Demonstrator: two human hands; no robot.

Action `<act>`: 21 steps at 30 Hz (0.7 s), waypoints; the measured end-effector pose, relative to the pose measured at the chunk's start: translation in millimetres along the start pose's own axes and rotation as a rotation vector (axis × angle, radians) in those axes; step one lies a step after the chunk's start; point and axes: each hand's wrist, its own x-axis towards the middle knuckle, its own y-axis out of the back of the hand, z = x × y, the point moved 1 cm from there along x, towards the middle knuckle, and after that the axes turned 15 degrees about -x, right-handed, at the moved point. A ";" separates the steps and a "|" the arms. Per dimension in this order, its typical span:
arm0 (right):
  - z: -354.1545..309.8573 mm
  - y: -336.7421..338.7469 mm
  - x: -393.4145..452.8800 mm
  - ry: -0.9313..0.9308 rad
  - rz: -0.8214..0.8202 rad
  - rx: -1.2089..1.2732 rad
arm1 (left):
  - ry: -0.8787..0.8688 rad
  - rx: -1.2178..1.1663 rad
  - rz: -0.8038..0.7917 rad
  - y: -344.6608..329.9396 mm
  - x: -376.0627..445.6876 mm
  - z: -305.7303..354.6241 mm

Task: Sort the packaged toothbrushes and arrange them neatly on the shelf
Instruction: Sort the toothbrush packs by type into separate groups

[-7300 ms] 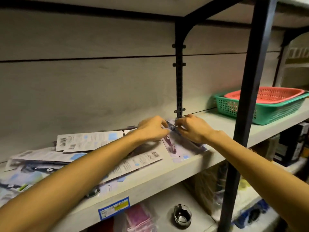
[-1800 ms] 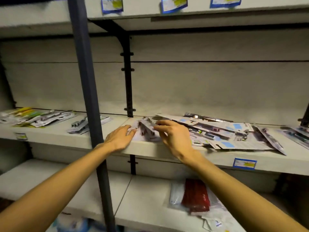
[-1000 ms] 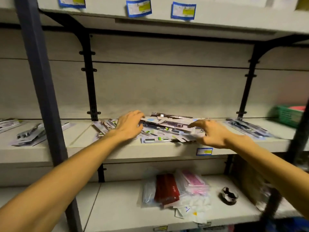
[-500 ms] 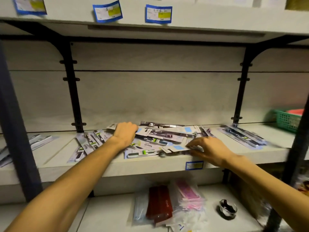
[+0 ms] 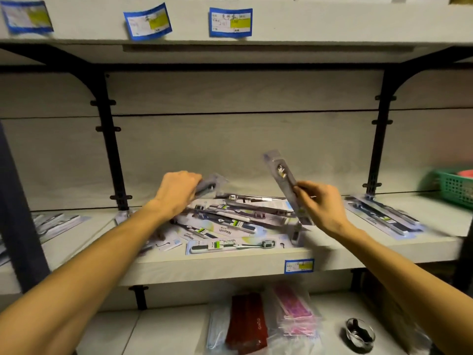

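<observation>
A shop or its stockroom is shown. Pale board shelves [image 5: 230, 267] are carried on black slotted uprights [image 5: 112, 149] with curved brackets, as used in retail shelving. Blue-bordered price labels [image 5: 230, 22] with yellow patches are stuck along the front edge of the upper shelf, and another label [image 5: 299, 266] is fixed to the edge of the middle shelf. Goods are kept in retail packaging: carded toothbrushes [image 5: 230, 245] are heaped on the middle shelf, and bagged face masks [image 5: 294, 316] lie on the shelf below. A green plastic basket [image 5: 453, 185] is seen at the far right.
</observation>
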 end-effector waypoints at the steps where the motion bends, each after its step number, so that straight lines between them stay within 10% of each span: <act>1: 1.9 -0.2 3.6 -0.032 0.000 0.041 | 0.018 -0.056 0.056 4.1 2.5 -4.0; 11: -14.3 0.1 41.8 -0.153 0.074 0.517 | 0.366 -0.574 0.413 56.6 31.9 -18.1; 21: -38.3 -10.0 46.1 -0.430 0.000 0.833 | 0.595 -1.284 0.343 53.5 39.0 -0.8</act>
